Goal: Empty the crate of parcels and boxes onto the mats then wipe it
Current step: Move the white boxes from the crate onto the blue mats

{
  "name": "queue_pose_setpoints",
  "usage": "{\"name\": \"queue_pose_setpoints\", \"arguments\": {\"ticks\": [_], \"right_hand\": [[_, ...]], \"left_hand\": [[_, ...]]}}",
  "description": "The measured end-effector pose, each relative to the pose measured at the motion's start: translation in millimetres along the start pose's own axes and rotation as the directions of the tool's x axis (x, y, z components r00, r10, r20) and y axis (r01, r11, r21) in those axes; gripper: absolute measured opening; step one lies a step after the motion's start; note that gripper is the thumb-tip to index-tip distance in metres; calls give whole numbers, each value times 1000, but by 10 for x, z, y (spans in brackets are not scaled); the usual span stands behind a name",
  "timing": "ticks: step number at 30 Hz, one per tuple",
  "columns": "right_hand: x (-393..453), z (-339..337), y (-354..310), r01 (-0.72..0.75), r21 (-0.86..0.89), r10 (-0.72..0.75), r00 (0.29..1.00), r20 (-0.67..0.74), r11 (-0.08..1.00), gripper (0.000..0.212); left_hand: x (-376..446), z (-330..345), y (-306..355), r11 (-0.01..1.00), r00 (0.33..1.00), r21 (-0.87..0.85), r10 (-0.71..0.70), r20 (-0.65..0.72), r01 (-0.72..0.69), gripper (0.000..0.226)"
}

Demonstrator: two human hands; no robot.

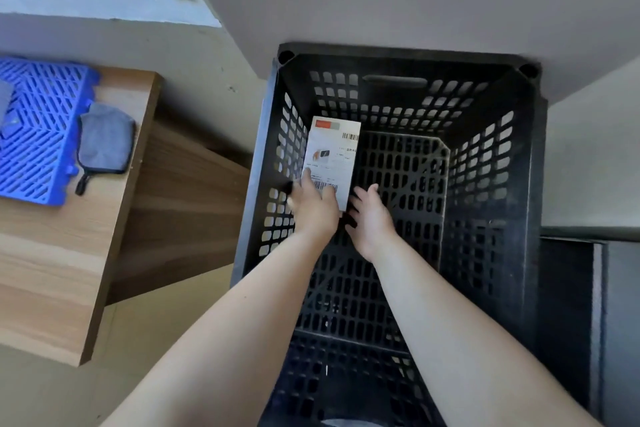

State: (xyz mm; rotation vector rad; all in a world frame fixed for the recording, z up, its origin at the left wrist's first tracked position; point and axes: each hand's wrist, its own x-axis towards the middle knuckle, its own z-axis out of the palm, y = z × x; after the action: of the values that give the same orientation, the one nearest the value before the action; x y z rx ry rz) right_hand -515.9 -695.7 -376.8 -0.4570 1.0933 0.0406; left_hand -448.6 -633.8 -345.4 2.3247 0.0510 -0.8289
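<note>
A white box leans against the left wall inside the black crate, the rest of the floor bare. The left hand grips its near end, fingers curled round the edge; the right hand hovers beside it, fingers loose, holding nothing. Left, well apart, a blue mat and grey cloth lie on the wooden surface.

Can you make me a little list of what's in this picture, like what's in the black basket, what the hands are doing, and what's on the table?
crate: black crate, slotted walls, on the floor
inside crate: one white box leaning on the left wall
left hand: left hand touches the box's lower end
right hand: right hand beside the box, fingers loose
table: wooden table to the left
on table: blue mat, grey cloth wiper partly on it
</note>
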Motion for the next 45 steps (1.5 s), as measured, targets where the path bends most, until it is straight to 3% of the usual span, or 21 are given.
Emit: {"name": "queue_pose_setpoints", "arguments": {"ticks": [4,6,9,16,22,28,36,41,45], "right_hand": [[60,-158,4,45,-15,-46,996,-74,999,46],[82,-237,-12,91,-160,-115,981,-153,983,34],[64,-328,6,139,-308,-219,944,-245,941,18],[-368,-481,-110,295,-187,-339,898,-281,937,20],[-971,-379,-402,414,-176,-437,890,-130,893,16],[-1501,-276,-533,506,-196,-501,862,77,840,25],[-2175,348,-586,691,-121,-644,712,280,712,30],[-2525,852,-454,737,-114,-622,633,461,666,32],[-2660,1216,-218,724,-158,-557,634,537,671,31]], "left_hand": [[78,34,-3,989,996,-118,-85,35,88,45],[99,12,-39,976,985,-167,-121,120,140,31],[66,-9,-85,946,963,-244,-161,218,213,37],[-182,-111,55,894,940,-397,-67,335,206,35],[-559,-460,224,814,940,-566,77,332,133,31],[-960,-759,312,687,959,-725,171,226,48,34],[-1485,-1544,494,576,951,-806,304,61,-133,34],[-1811,-2153,309,436,930,-873,363,-54,-221,31],[-1923,-2579,68,393,936,-878,319,-149,-274,26]]}}
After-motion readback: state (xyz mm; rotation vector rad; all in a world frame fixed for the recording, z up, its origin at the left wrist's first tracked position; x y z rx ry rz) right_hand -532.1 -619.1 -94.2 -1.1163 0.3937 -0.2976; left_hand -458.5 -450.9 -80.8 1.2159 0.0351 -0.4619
